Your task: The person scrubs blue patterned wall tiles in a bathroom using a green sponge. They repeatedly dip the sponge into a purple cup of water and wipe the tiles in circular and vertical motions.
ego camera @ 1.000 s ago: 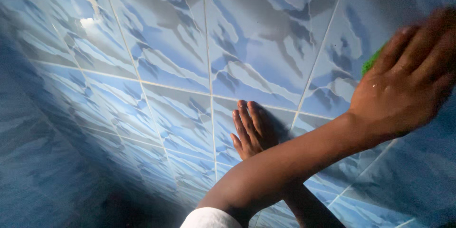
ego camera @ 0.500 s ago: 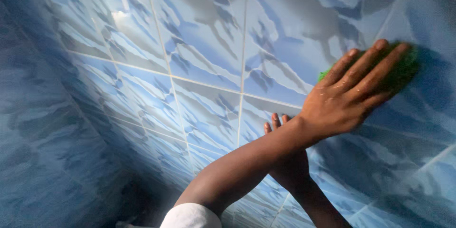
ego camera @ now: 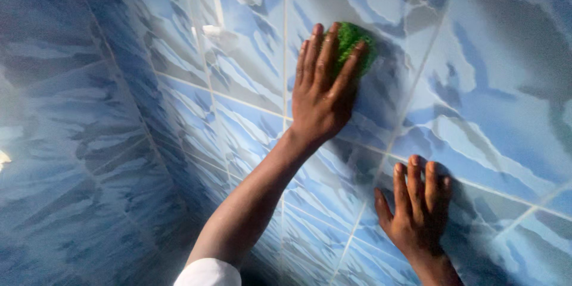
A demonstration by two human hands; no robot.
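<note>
high on the blue tiled wall (ego camera: 488,83), close to a vertical grout line, the left hand (ego camera: 322,92) presses a green scrubbing pad (ego camera: 354,44) flat to a tile, its fingers (ego camera: 328,53) stretched over the pad and pinning it, pad edge showing past the fingertips. lower right, the right hand (ego camera: 417,211) lies open, palm against the wall, fingers spread, holding nothing. a white sleeve (ego camera: 208,274) shows at the bottom edge.

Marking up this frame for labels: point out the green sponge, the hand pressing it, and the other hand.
green sponge (ego camera: 356,40), head view, on its bare green top edge.
left hand (ego camera: 322,95), head view, on the back of the hand.
right hand (ego camera: 417,214), head view, on the back of the hand.
</note>
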